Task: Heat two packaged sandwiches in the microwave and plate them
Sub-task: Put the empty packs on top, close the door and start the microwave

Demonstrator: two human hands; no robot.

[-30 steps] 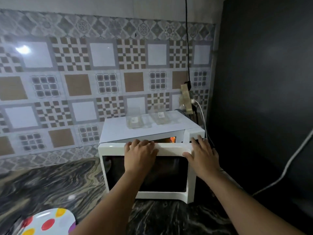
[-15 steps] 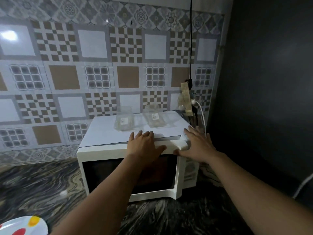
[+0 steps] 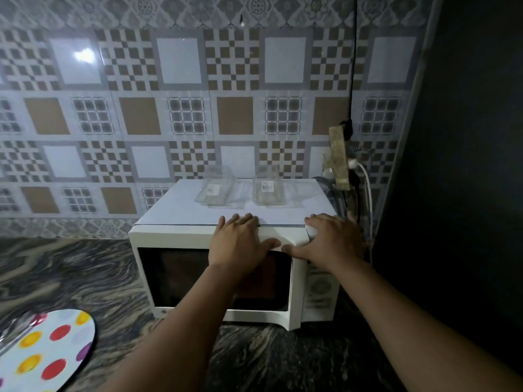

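**Both hands flat on the closed microwave door**

Nearest the camera, a white plate (image 3: 48, 352) with red, yellow and purple dots lies at the lower left of the dark marbled counter (image 3: 85, 278); the frame edge cuts it off, and something shiny on its left rim is too blurred to identify. Two bare forearms reach forward from the bottom edge. The left hand (image 3: 240, 244) lies palm-down with fingers spread over the top edge of the microwave door (image 3: 181, 278), fingertips reaching onto the top panel; it grips nothing. The right hand (image 3: 331, 239) lies open and flat over the upper right corner, where door meets control panel (image 3: 319, 290), thumb pointing left along the door's top edge; it too holds nothing. The white microwave (image 3: 175, 236) stands on the counter with its long axis running left to right and its door facing the camera, slightly angled to the left. The door sits flush with the body. The window is dark, with a faint reddish tint behind the left wrist; the contents cannot be made out. The panel markings are unreadable. On the top panel (image 3: 175, 210), two clear plastic sandwich packs, the left pack (image 3: 216, 190) and the right pack (image 3: 268, 189), stand side by side but apart, each with a small label; whether they hold anything is unclear. Behind, a power strip (image 3: 339, 159) with cables hangs against the patterned tile wall (image 3: 181, 114), beside a dark surface (image 3: 467, 165) on the right.
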